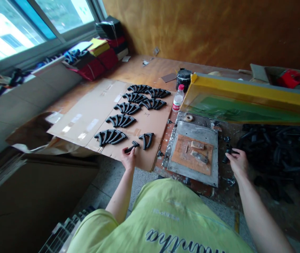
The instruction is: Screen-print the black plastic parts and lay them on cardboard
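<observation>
My left hand (128, 160) pinches a black T-shaped handle (134, 144) low over the cardboard sheet (147, 159). Just right of it lies a small group of black handles (147, 140), side by side. Fanned rows of the same pieces, such as the nearest row (110, 136), spread up the cardboard. Out to the right, my right hand (237, 163) grips another black handle (226, 157) beside a dark heap of black pieces (276, 154). Between my hands is a grey metal plate (174, 163) bearing a wooden board (182, 154) with small blocks on it.
A tilted yellow-edged frame with a green screen (234, 107) stands above the plate. A water bottle (178, 99) and a paint-smeared black pot (183, 79) are behind the cardboard. A tape roll (189, 117) lies at the plate's top edge. Windows are at left.
</observation>
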`<state>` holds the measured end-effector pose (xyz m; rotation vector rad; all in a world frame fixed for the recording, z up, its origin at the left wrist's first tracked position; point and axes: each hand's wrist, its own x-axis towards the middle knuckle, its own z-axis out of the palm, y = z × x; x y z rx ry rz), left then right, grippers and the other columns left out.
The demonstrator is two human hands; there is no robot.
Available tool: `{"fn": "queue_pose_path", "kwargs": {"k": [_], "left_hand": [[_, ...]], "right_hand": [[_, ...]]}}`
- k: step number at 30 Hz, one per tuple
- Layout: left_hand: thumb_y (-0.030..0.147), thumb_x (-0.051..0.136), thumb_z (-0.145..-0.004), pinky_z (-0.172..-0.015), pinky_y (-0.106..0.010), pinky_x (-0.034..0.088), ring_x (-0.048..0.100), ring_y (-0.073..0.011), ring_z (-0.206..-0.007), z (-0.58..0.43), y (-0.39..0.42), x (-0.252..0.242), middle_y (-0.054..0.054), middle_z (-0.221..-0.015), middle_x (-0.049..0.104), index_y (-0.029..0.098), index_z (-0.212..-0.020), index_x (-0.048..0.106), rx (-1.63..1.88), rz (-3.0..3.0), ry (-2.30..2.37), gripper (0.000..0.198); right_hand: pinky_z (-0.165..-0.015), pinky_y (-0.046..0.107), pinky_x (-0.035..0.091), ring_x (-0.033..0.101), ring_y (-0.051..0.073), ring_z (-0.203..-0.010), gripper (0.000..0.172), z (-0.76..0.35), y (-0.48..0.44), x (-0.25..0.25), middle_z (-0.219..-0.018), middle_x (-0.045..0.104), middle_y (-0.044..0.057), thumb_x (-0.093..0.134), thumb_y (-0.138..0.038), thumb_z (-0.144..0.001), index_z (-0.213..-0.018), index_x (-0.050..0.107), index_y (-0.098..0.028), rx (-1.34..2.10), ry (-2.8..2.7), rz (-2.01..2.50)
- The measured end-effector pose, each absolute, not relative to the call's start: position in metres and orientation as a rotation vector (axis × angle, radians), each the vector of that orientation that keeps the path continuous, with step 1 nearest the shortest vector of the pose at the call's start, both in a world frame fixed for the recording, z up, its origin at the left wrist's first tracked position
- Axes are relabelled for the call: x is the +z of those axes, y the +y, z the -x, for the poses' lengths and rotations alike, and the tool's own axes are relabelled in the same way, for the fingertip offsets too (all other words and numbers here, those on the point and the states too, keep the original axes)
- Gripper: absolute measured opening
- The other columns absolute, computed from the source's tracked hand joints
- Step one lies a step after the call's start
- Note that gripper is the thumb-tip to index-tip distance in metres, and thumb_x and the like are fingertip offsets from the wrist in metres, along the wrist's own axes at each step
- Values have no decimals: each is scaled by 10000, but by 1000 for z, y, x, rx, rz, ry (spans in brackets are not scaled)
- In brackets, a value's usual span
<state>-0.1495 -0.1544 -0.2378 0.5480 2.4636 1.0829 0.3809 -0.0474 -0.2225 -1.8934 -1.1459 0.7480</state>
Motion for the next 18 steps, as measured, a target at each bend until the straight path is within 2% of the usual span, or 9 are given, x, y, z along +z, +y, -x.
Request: {"fn": "queue_pose_path", "kwargs": {"k": [4, 6, 9, 13, 18], "left_hand": [[478, 658, -809, -912, -355, 491, 635, -237, -1050, 154, -157, -231, -104, -1140, 625, 221, -1053, 647, 853, -728, 2674, 354], [465, 656, -810, -955, -387, 465, 599, -281, -1137, 158, -158, -228, -116, -1157, 636, 233, -1008, 677, 677, -839, 2719, 306], [499, 630, -818, -934, -399, 460, 616, -304, -1112, 160, -153, -222, -107, -1083, 698, 241, -999, 679, 528, -883, 2669, 319], [576, 569, -835, -838, -352, 484, 683, -272, -1000, 153, -132, -217, -100, -1045, 741, 229, -1043, 657, 513, -756, 2500, 414], [687, 466, -849, -852, -390, 493, 693, -316, -1040, 141, -105, -220, -159, -1034, 747, 199, -1023, 658, 477, -815, 2429, 552]], "right_hand": [[-511, 273, 534, 653, 199, -694, 601, -368, -58, -214, -836, 676, 28, 747, -418, -611, -1148, 571, -215, 810, -1059, 1856], [-518, 277, 533, 654, 205, -706, 602, -365, -61, -211, -834, 678, 30, 750, -418, -604, -1145, 582, -212, 801, -1058, 1854], [-529, 287, 535, 664, 222, -734, 605, -362, -64, -207, -850, 691, 48, 757, -423, -596, -1137, 596, -206, 788, -1061, 1841], [-529, 287, 526, 666, 223, -743, 628, -358, -65, -205, -879, 695, 65, 766, -450, -606, -1152, 590, -197, 817, -1103, 1813], [-533, 288, 517, 652, 212, -739, 642, -349, -67, -205, -897, 676, 74, 751, -464, -618, -1173, 576, -195, 848, -1120, 1800]]}}
